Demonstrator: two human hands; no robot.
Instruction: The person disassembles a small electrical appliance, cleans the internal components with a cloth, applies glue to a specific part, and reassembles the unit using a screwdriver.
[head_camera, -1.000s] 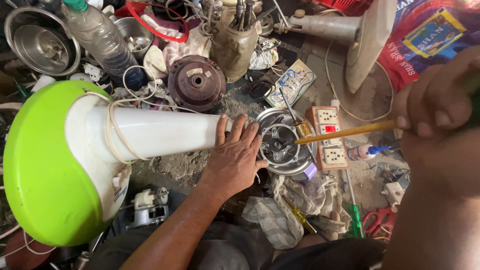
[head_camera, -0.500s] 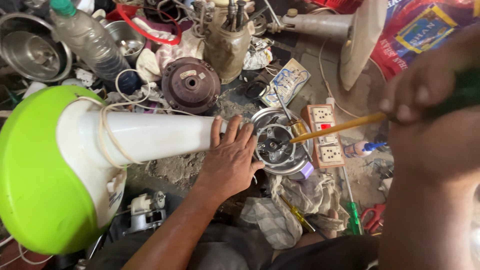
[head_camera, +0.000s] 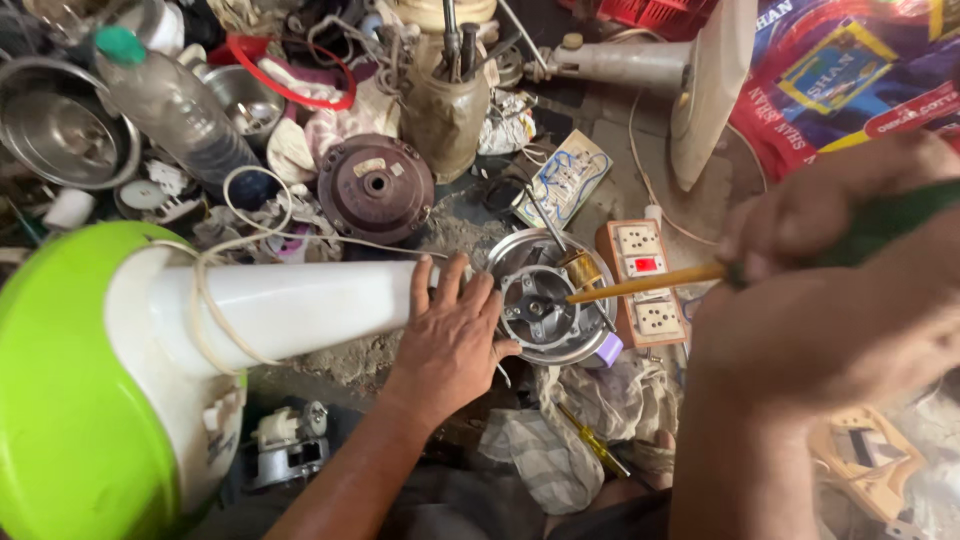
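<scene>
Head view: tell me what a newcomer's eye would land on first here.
The big green-and-white fan base fills the lower left, lying on its side with a white cord looped round its neck. At the centre, the left hand presses flat beside a round metal motor housing, while the right hand, close to the camera on the right, pokes a yellow-shafted screwdriver into it. Behind it lies an orange socket strip.

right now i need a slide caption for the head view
Left hand steadies a round silver metal motor housing while the right hand points a yellow-shafted screwdriver into it.
</scene>
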